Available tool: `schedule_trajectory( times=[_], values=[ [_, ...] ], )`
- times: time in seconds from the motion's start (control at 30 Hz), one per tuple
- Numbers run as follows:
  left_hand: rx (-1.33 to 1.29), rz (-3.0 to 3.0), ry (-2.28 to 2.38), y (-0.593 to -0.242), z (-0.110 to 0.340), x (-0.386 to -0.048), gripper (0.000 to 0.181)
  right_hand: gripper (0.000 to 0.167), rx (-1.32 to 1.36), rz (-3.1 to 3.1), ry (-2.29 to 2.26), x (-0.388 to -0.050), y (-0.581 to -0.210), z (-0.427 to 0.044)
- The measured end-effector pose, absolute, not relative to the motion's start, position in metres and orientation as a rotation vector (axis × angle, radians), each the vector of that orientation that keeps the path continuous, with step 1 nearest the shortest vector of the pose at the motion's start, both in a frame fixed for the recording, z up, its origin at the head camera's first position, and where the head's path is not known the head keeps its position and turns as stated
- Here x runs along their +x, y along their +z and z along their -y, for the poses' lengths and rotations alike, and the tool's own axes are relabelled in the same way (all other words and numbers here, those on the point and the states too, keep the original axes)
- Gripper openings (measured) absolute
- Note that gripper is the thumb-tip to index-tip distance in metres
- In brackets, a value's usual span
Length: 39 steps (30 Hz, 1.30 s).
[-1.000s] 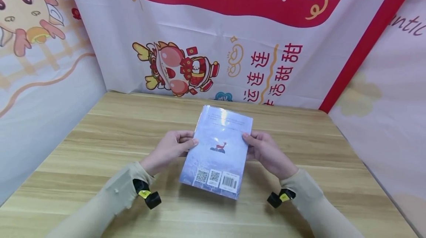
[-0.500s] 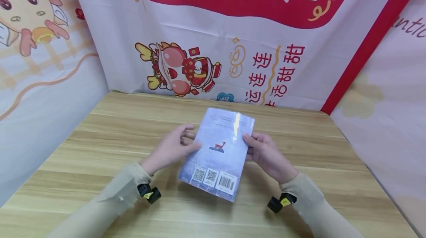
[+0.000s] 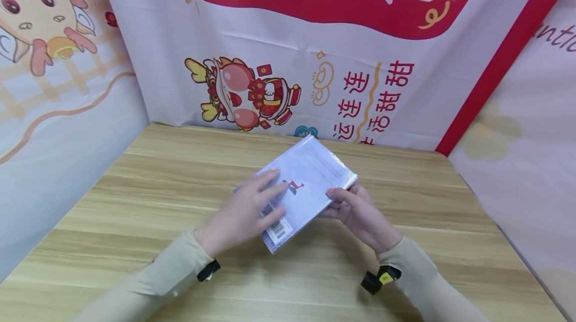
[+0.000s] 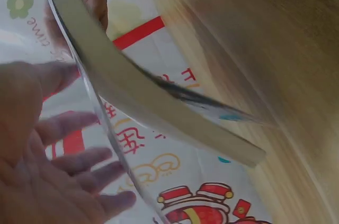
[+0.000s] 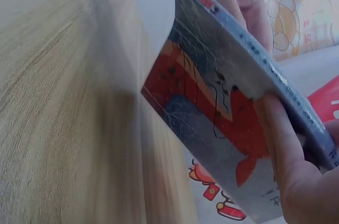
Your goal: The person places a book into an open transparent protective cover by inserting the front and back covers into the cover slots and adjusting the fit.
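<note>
A thin paperback book (image 3: 315, 169) is held tilted above the table, its pale blue back cover with a small red deer facing up. At its near right edge my right hand (image 3: 362, 217) grips it, thumb on the back cover and fingers underneath. My left hand (image 3: 245, 212), slightly blurred, lies with spread fingers over the barcode end of that cover. Seen from the left wrist, the page block (image 4: 143, 99) bends, with gaps between it and both covers, and the left fingers (image 4: 79, 160) are extended along one cover. The right wrist view shows the red-and-blue front cover (image 5: 212, 113).
The wooden table (image 3: 135, 222) lies beneath both hands. A white printed cloth (image 3: 279, 37) with red lettering and a cartoon dragon hangs along its back edge. Further printed cloths (image 3: 67, 127) line the left and right sides.
The book has turned, its top swinging to the right. My left hand has let go of the left edge and moved over the back cover. The right hand keeps its grip.
</note>
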<state>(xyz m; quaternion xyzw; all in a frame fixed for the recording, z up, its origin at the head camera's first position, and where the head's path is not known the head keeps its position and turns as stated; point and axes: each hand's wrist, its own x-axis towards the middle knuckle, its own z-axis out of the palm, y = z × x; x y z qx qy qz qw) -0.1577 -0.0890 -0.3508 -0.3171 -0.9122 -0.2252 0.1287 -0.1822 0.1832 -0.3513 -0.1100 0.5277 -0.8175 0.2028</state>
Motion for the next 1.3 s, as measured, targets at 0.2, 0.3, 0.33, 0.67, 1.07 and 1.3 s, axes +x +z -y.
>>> schedule_trajectory(
  times=[0.2, 0.3, 0.33, 0.67, 1.07, 1.3],
  values=[
    [-1.196, 2.566, -0.387, -0.352, 0.078, -0.145, 0.064, 0.057, -0.276, -1.479, -2.317, -0.182, -0.352, -0.180],
    [-1.231, 2.493, -0.294, -0.355, 0.073, -0.141, 0.066, 0.056, -0.288, -1.464, -2.317, -0.181, -0.353, -0.178],
    [-1.234, 2.466, -0.267, -0.356, 0.072, -0.140, 0.066, 0.055, -0.292, -1.458, -2.317, -0.181, -0.353, -0.178],
    [-1.117, 2.368, -0.134, -0.359, 0.069, -0.139, 0.055, 0.060, -0.264, -1.421, -2.379, -0.178, -0.358, -0.174],
    [-0.989, 2.328, -0.133, -0.362, 0.071, -0.143, 0.039, 0.064, -0.258, -1.348, -2.355, -0.174, -0.359, -0.170],
    [-0.961, 2.299, -0.141, -0.366, 0.072, -0.146, 0.039, 0.065, -0.310, -1.287, -2.361, -0.172, -0.361, -0.168]
  ],
)
